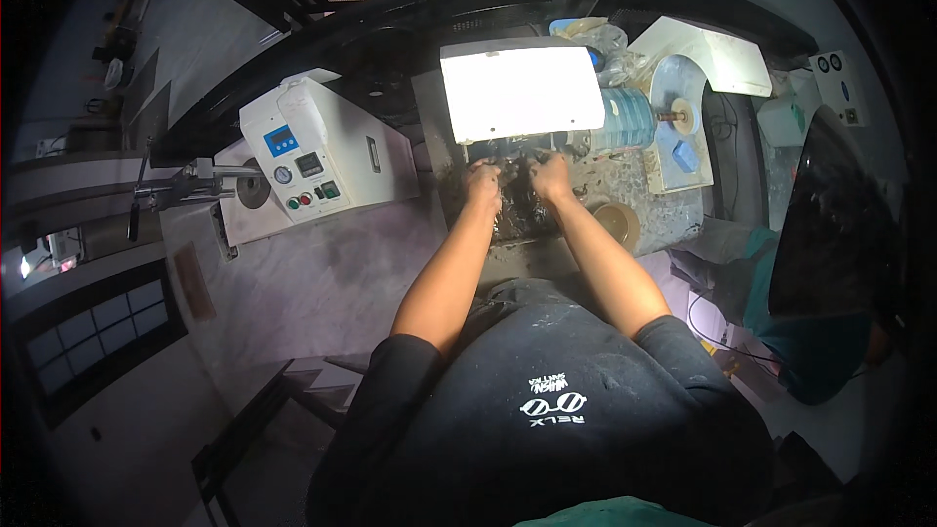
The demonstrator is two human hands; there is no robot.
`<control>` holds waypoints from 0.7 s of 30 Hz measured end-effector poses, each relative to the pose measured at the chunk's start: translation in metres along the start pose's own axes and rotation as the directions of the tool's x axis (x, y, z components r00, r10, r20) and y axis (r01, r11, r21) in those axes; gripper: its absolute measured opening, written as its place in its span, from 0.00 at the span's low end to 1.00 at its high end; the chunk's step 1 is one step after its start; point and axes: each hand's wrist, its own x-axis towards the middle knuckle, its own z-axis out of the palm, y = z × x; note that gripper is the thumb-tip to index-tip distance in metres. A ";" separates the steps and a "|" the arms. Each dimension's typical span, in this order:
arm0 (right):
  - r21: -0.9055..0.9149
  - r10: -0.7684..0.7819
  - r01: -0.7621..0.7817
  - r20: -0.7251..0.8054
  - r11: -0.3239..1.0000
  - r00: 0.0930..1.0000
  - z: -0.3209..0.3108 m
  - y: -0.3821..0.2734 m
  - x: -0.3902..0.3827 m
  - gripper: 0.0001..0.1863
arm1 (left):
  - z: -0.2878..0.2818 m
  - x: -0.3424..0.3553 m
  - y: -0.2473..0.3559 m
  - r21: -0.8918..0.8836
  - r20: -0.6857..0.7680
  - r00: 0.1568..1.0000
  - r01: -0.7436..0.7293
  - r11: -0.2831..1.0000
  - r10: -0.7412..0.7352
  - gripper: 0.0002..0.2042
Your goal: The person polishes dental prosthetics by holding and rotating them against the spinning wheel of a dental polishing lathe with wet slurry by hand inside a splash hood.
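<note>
Both my forearms reach forward to a wet, mud-smeared work basin (517,220) beneath a bright white hood (522,93). My left hand (484,183) is closed at the left side of the opening, its fingers curled inward. Opposite it, my right hand (550,178) is closed too, knuckles up, close to the hood's lower edge. Something dark and dirty lies between the hands; its kind is too dim to tell, and what the fingers grip is hidden. Right of the hood lies a clear bluish plastic bottle (625,119).
A tan round bowl (617,224) sits near my right forearm. Farther right are a white curved machine cover (698,51) and a small blue piece (685,156). At the left stands a white control box (322,171) with buttons and displays. Another person's green-clothed body (771,303) is at the right.
</note>
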 end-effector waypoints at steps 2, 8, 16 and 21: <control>-0.159 -0.035 0.024 -0.066 0.987 0.997 0.005 0.028 0.020 0.12 | 0.014 -0.009 0.003 0.013 0.017 0.998 0.055 0.998 -0.055 0.09; -0.123 -0.292 0.284 -0.052 0.951 0.955 -0.001 0.020 0.000 0.12 | -0.005 -0.004 0.000 0.026 0.182 0.960 0.211 0.977 -0.212 0.12; -0.216 -0.178 0.182 0.038 0.959 0.983 -0.005 0.011 -0.002 0.13 | 0.013 -0.013 0.006 -0.002 0.063 0.995 0.074 0.997 -0.074 0.10; 0.020 -0.157 0.156 0.024 0.988 0.987 0.006 0.018 0.000 0.13 | 0.003 -0.003 0.009 0.249 0.060 0.992 -0.125 0.960 0.114 0.10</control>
